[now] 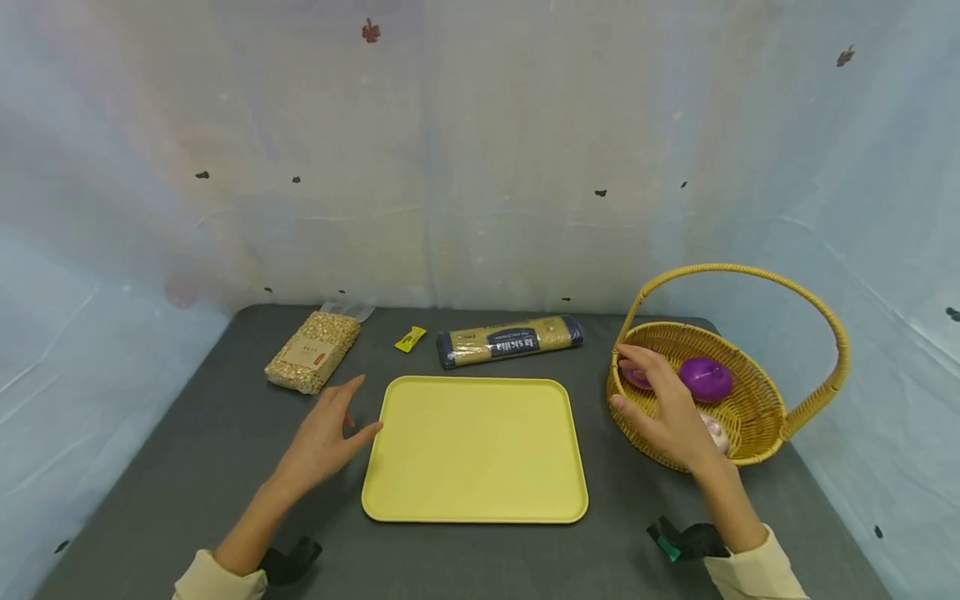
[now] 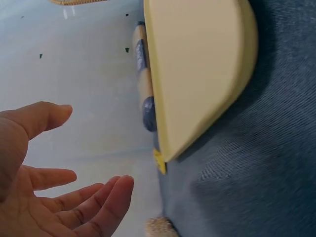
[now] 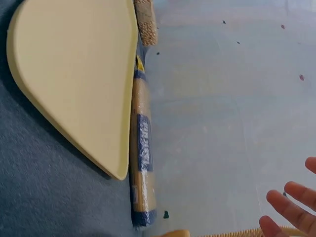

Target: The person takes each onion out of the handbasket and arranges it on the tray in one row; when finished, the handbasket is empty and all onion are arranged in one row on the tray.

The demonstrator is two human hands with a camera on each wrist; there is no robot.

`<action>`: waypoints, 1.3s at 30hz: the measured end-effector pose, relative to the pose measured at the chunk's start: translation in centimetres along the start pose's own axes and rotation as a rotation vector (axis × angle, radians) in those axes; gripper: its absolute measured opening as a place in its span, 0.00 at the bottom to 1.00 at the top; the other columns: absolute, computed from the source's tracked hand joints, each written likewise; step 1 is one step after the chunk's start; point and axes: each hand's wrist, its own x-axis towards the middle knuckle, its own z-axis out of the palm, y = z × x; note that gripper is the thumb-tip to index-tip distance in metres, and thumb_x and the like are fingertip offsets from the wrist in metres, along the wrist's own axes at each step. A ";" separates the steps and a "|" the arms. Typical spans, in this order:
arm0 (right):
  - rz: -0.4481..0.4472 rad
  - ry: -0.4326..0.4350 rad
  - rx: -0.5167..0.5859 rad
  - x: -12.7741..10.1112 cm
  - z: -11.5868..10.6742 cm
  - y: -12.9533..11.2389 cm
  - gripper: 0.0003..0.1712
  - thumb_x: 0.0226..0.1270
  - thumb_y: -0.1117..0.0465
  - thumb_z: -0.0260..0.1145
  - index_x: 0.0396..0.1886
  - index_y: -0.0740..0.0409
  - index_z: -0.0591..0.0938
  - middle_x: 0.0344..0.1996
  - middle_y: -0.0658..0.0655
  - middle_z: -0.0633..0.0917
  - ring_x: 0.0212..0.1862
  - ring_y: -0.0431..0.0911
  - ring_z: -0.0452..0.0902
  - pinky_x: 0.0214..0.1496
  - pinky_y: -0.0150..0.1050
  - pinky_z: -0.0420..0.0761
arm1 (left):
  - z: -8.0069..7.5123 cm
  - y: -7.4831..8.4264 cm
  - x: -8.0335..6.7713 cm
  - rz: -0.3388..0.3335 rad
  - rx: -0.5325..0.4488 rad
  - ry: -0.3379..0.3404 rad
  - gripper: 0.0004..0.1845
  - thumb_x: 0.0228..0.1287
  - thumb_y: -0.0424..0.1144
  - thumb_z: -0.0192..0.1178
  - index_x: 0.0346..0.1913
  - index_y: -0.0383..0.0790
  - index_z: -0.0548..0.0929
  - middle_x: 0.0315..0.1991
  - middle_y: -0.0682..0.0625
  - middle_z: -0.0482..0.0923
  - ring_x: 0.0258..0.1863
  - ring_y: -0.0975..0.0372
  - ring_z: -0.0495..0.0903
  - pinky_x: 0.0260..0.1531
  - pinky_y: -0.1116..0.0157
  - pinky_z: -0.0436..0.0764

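There are one yellow tray [image 1: 476, 492], one wicker basket [image 1: 757, 408], one pasta packet [image 1: 510, 340], one bag of grain [image 1: 312, 352], one small yellow sachet [image 1: 410, 338] and two hands [image 1: 322, 437].

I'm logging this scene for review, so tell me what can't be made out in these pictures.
- Head view: the pale item in the woven yellow wicker basket is mostly hidden behind the right hand.
- Head view: print on the small yellow packet is too small to read.
- Left wrist view: the clear bag of grain is cut off by the bottom edge.

The right hand [image 1: 670, 410] hides part of a pale item [image 1: 716, 433] in the basket [image 1: 757, 408].
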 end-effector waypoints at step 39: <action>0.117 0.226 0.029 2.2 -4.7 -0.7 0.26 0.63 0.73 0.54 0.62 0.70 0.67 0.54 0.46 0.71 0.52 0.25 0.67 0.49 0.17 0.69 | 5.2 -3.3 0.6 -0.154 -0.147 -0.130 0.23 0.59 0.28 0.60 0.58 0.25 0.71 0.29 0.48 0.71 0.23 0.62 0.67 0.23 0.66 0.68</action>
